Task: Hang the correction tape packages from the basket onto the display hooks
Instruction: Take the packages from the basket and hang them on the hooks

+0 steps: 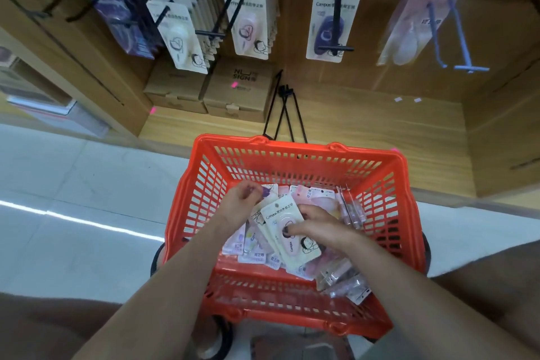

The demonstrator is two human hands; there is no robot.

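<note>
Left hand (244,202), fingers curled, pinches a purple-marked package (267,192) at the far left inside the red basket (201,184). To its right, the right hand (317,223) grips a pink Campus correction tape package (287,229), thumb on its face, above the loose pile. Judged light, stiff card with slick blister; best held by the card edges, keeping the hang hole free. Both forearms reach forward and down into the basket.

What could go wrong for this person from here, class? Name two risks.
The right hand holds several cream packages fanned together, so one might slip back into the orange basket. The pink-tape hook already looks crowded, so threading more hang holes there could be awkward.
</note>
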